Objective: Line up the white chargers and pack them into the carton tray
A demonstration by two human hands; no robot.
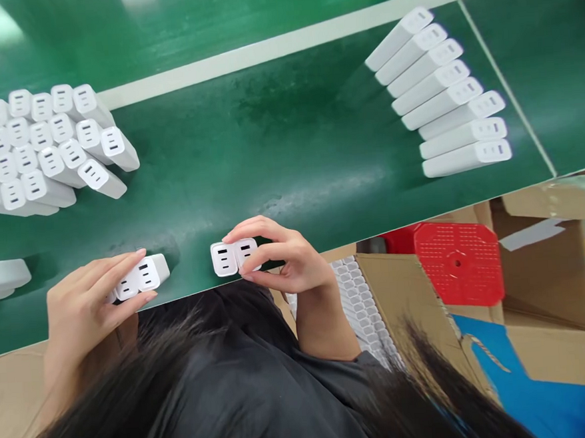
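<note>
Near the front edge of the green table, my left hand (85, 297) grips a short row of white chargers (151, 273), thumb in front and fingers behind. Their slotted port faces point up at me, and part of the row is hidden by the fingers. To the right, my right hand (292, 256) is closed around a pair of white chargers (224, 259) standing side by side, thumb and fingers on the outer one. A gap of bare table separates the two groups.
Several upright white chargers (41, 135) are packed at the left back. More white chargers (1, 278) lie at the left edge. A slanted row of chargers (444, 95) lies at the right. Cardboard boxes (547, 274) and a red plastic stool (458, 264) stand below the table.
</note>
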